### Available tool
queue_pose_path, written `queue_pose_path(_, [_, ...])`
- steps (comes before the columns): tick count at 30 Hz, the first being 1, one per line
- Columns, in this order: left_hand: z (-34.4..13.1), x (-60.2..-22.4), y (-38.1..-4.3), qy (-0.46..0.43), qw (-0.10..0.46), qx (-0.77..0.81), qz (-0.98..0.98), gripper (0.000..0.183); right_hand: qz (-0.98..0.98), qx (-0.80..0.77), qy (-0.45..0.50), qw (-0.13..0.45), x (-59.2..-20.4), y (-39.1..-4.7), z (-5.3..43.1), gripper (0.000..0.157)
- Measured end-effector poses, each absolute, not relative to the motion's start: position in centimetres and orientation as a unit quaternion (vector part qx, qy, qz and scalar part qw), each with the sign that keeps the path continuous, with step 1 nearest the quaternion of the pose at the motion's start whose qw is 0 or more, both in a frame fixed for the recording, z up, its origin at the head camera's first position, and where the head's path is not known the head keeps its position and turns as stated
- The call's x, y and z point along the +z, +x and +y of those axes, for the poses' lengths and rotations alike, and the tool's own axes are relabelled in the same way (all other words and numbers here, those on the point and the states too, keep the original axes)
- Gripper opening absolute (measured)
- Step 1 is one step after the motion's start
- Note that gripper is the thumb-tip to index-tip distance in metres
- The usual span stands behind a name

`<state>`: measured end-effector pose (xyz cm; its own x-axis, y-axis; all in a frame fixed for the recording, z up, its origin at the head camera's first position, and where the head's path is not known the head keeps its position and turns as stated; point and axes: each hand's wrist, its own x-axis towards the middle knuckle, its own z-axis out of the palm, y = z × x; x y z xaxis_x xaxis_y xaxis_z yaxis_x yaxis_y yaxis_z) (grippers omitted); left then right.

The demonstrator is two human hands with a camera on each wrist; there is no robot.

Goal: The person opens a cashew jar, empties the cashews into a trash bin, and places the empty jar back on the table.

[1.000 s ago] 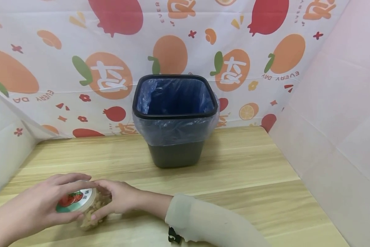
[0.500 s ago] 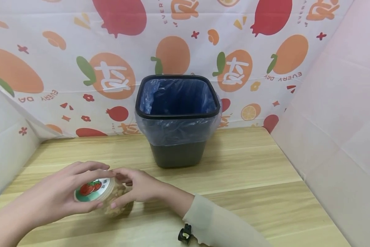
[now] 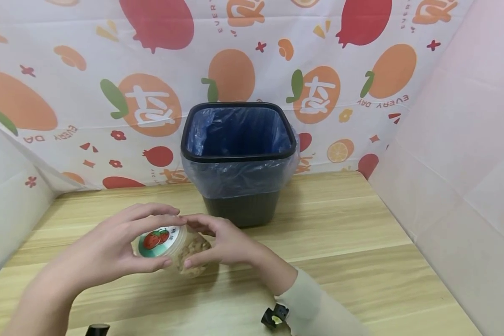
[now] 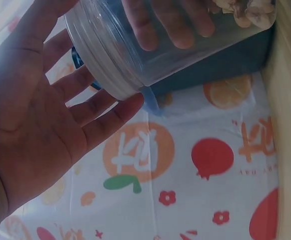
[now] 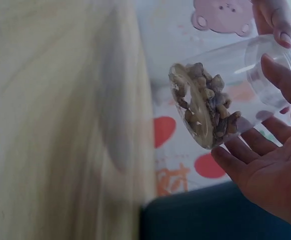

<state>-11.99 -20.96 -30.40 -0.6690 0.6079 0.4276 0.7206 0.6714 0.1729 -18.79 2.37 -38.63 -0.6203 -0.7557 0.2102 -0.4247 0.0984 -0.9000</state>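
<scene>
Both hands hold a clear plastic jar (image 3: 195, 249) tilted above the wooden table, left of the bin. Its round lid (image 3: 161, 241) carries a green and white label with red fruits. My left hand (image 3: 104, 247) grips the lid, thumb on the near side and fingers over the far side. Around the jar's body curls my right hand (image 3: 232, 245), thumb in front. In the right wrist view, brown nutlike pieces (image 5: 210, 97) lie gathered at the jar's base, and most of the jar is see-through. The left wrist view shows the lid's ridged edge (image 4: 103, 55) against the left fingers.
A black bin (image 3: 241, 210) lined with a translucent bag (image 3: 243, 179) stands at the back, just beyond the right hand. A fruit-print cloth (image 3: 268, 70) hangs behind the wooden table (image 3: 340, 242). Pale side walls (image 3: 457, 163) bound it. A small black device (image 3: 275, 316) sits by the right sleeve.
Together the hands have carried the jar rightward and farther back, from the table's left side toward the bin. Both hands keep their grip on it, and the lid stays on.
</scene>
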Motion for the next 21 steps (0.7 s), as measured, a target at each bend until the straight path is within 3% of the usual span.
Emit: queue_pose_path(21, [-16.1,-29.4,-14.0,-0.377,0.168,-0.262,-0.872,0.06,0.706,-0.559,-0.418,0.117,-36.1,-19.8,9.0,0.073])
